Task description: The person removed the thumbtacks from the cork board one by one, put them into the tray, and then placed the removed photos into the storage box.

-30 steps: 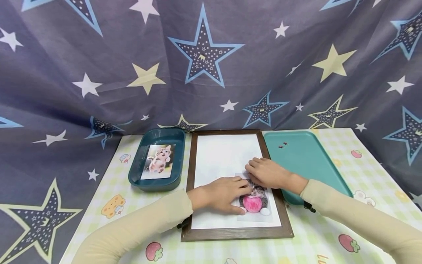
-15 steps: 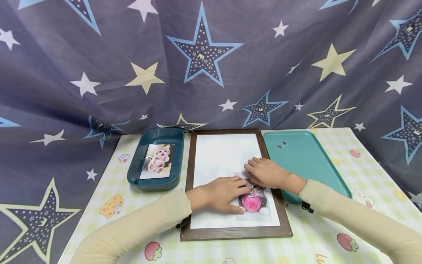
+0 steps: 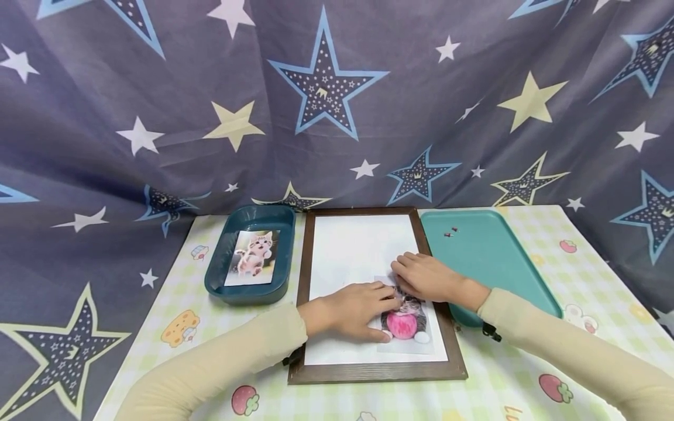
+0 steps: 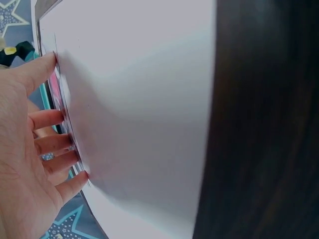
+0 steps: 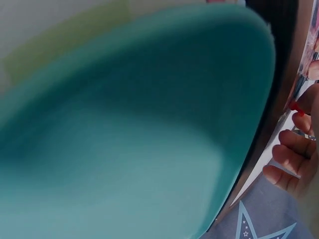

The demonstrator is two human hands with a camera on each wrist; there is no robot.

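Observation:
A photo of a kitten with a pink ball (image 3: pixel 402 325) lies at the lower right of a white board (image 3: pixel 363 245) with a brown wooden frame (image 3: pixel 379 372). My left hand (image 3: pixel 358 310) rests on the photo's left side, its fingertips spread along the edge in the left wrist view. At the photo's upper part is my right hand (image 3: pixel 429 278). Between its thumb and forefinger it pinches a red push pin (image 5: pixel 297 108), held against the photo near the frame's right side. The pin's point is hidden.
A teal tray (image 3: pixel 489 263) to the right of the frame bears a few red push pins (image 3: pixel 449 235). On the left, a dark blue bin (image 3: pixel 213 280) contains another kitten photo (image 3: pixel 253 257). A starry curtain (image 3: pixel 337 158) hangs behind the checked tablecloth (image 3: pixel 284 403).

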